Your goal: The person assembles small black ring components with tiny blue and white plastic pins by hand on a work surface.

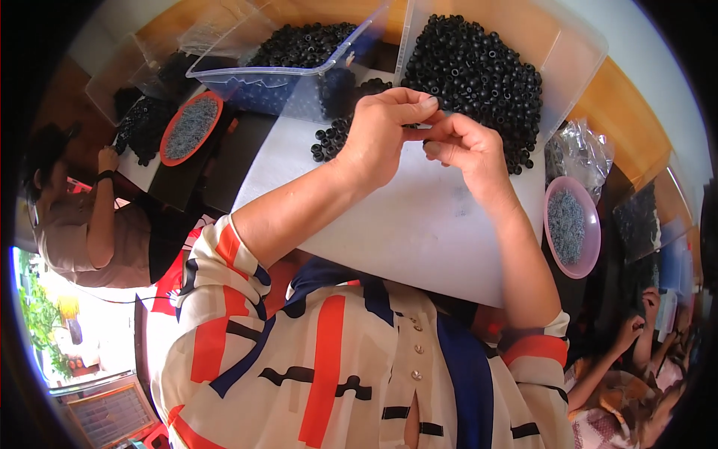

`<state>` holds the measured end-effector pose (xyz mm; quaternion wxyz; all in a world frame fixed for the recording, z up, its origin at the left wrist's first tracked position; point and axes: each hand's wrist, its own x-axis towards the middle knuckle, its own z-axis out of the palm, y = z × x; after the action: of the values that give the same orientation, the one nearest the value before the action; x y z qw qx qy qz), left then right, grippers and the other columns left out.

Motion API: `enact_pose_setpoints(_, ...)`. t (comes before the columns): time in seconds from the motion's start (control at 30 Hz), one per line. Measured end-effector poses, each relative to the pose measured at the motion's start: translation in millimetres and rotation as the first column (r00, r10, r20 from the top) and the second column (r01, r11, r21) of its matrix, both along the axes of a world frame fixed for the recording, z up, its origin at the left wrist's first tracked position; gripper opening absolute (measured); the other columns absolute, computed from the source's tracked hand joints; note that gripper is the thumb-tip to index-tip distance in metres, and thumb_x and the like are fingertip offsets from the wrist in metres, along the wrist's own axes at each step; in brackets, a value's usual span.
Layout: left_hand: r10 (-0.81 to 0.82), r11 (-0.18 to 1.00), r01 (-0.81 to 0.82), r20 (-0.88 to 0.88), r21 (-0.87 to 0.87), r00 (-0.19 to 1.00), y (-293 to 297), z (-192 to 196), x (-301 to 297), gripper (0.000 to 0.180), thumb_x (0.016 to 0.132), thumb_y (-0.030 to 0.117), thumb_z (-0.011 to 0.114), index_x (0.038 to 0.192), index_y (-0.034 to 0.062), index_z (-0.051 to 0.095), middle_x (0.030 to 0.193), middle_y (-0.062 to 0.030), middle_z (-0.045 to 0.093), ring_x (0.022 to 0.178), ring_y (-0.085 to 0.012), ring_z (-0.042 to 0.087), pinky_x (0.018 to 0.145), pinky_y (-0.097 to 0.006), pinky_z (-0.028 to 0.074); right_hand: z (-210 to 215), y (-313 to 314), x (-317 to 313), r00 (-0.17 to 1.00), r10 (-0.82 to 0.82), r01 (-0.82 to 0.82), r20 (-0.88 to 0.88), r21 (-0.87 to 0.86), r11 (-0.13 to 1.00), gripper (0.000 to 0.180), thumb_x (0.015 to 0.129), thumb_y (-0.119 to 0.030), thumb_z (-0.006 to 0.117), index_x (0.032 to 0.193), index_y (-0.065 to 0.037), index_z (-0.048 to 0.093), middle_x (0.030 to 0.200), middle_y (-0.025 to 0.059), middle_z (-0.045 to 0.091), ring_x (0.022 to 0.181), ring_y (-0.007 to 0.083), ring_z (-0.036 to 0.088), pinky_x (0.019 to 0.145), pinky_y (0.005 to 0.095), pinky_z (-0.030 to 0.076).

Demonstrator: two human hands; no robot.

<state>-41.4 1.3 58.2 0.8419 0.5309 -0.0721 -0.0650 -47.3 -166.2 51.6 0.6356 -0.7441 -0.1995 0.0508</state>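
My left hand [378,135] and my right hand [475,153] meet above a white work sheet [419,224], fingertips nearly touching. The left thumb and fingers are pinched together; what lies between them is too small to make out. At the right hand's pinched thumb and finger shows a bit of something dark, its kind unclear. Just beyond the hands, many small black ring-shaped parts [471,71] fill a clear plastic bin [572,60] and spill onto the sheet. A smaller cluster of black parts [325,144] lies beside my left wrist.
A second clear bin [258,72] of black parts stands at the far left. On the right sit a pink bowl [591,232] of small greyish pieces and a crumpled clear bag [580,153]. Co-workers sit on both sides; an orange bowl [166,155] is near the left one.
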Motion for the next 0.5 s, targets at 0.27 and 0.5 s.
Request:
enact_pose_setpoints(0.27,-0.1,0.961,0.047,-0.184,-0.274,0.978,-25,-2,28,0.014,0.096,0.016,0.054,0.095,0.0021,0.055,0.097,-0.0157,0.065,0.094,-0.0305,0.064,0.087,-0.043,0.053,-11,9,-3,0.954,-0.08,0.064,0.289,0.063,0.996,0.01,0.082,0.006,0.067,0.09,0.0,0.066,0.082,0.0039,0.066,0.077,0.0092,0.06,0.071,0.024,0.049)
enact_pose_setpoints(0.5,-0.149,0.923,0.05,-0.235,-0.381,0.961,-27,-19,32,0.015,0.097,0.017,0.053,0.094,0.0026,0.054,0.096,-0.0161,0.065,0.096,-0.0338,0.065,0.087,-0.046,0.053,-13,11,-5,0.958,-0.097,0.096,0.27,0.016,0.995,0.006,0.084,0.006,0.063,0.089,0.002,0.065,0.08,0.0015,0.064,0.074,0.0083,0.057,0.069,0.0229,0.047)
